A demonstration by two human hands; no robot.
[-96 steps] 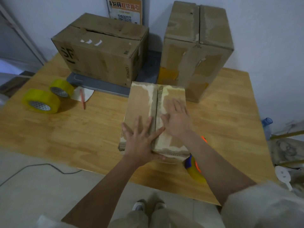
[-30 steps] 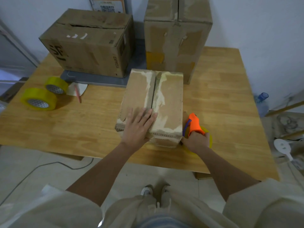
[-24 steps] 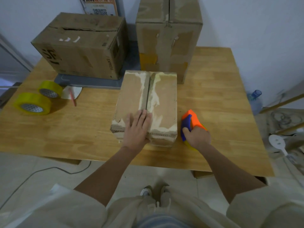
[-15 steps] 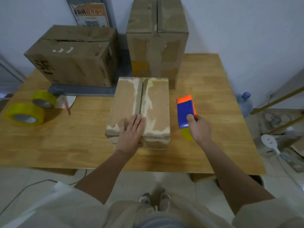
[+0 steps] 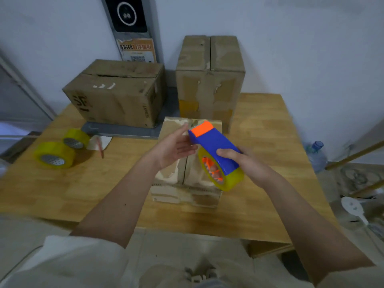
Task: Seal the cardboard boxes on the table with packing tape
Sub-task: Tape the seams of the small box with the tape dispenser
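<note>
Blue-and-orange tape dispenser [image 5: 216, 151] sits gripped in our right hand [image 5: 242, 161] above the small cardboard box [image 5: 188, 175], our relaxed left hand [image 5: 176, 147] reaching its nose, probably for the tape end.

The light is dim, soft and cool, with no glare and only faint shadows, such as those beside the tape rolls [image 5: 62, 150] at the left of the frame. Wide-angle distortion bends the wall [image 5: 301, 48] and table [image 5: 270, 113] edges toward the corners. The whole frame is slightly soft, most blurred along the bottom and at the lower left.
</note>
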